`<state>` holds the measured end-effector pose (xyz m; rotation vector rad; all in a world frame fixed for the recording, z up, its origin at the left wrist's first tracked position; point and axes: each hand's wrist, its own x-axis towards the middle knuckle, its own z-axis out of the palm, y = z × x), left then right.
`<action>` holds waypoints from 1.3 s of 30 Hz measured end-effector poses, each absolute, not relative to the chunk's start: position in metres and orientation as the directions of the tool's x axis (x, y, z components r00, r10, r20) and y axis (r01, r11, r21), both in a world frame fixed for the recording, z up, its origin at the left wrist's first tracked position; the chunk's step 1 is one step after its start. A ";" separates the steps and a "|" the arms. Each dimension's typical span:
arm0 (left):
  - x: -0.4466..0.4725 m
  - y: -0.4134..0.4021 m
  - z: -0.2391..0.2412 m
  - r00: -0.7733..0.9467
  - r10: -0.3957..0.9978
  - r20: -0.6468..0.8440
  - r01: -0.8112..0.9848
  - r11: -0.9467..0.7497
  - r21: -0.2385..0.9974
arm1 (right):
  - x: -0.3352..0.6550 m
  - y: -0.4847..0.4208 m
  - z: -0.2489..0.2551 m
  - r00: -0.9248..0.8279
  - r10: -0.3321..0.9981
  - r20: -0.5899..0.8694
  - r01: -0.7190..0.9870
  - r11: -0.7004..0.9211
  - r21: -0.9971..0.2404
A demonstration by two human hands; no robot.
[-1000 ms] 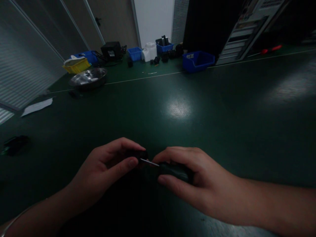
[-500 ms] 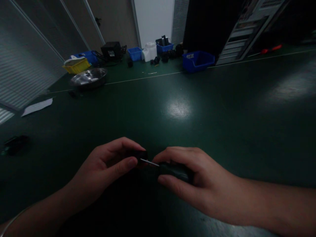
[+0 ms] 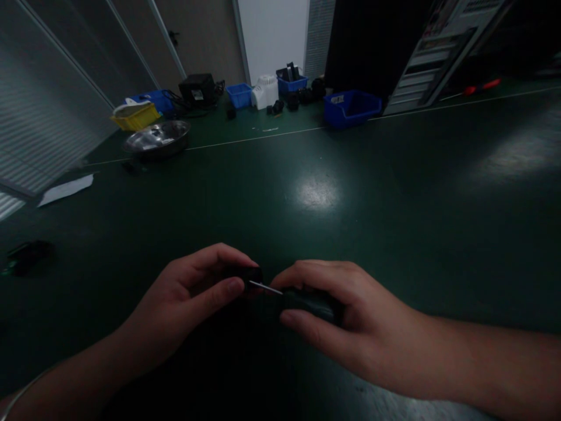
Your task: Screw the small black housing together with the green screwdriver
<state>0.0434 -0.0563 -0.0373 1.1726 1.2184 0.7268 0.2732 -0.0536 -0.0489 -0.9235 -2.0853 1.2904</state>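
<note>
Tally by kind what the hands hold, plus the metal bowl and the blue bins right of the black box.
Dark-handled tool, in the right hand: 1
Dark part, in the left hand: 1
Metal bowl: 1
Blue bins: 3
Total: 6

The tabletop (image 3: 394,193) I see is deep green, crossed by a whitish line (image 3: 245,140); lower centre, a black piece (image 3: 253,273), a dark handle (image 3: 313,305), a silvery shaft (image 3: 266,287); upper left, yellow basket (image 3: 135,120), pale-striped blinds (image 3: 26,131).
</note>
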 end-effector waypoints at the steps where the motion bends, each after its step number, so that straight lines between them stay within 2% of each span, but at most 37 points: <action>1: 0.043 -0.056 -0.038 0.252 0.912 -0.324 0.146 0.295 0.944 | 0.273 -0.053 -0.049 -0.636 0.768 0.072 0.279 0.316 -0.907; 10: 0.042 -0.055 -0.038 0.267 0.900 -0.345 0.110 0.327 0.939 | 0.277 -0.059 -0.049 -0.636 0.768 0.072 0.278 0.316 -0.907; 18: 0.045 -0.061 -0.039 0.168 0.971 -0.172 0.335 0.108 0.936 | 0.272 -0.054 -0.049 -0.630 0.774 0.061 0.299 0.315 -0.901; 21: 0.045 -0.062 -0.039 0.171 0.974 -0.149 0.383 0.074 0.921 | 0.272 -0.054 -0.051 -0.634 0.771 0.055 0.298 0.309 -0.903; 30: 0.046 -0.060 -0.038 0.188 0.959 -0.211 0.285 0.152 0.946 | 0.274 -0.056 -0.048 -0.626 0.778 0.062 0.297 0.311 -0.903; 39: 0.046 -0.059 -0.036 0.198 0.950 -0.241 0.277 0.182 0.944 | 0.275 -0.056 -0.048 -0.641 0.766 0.059 0.296 0.317 -0.901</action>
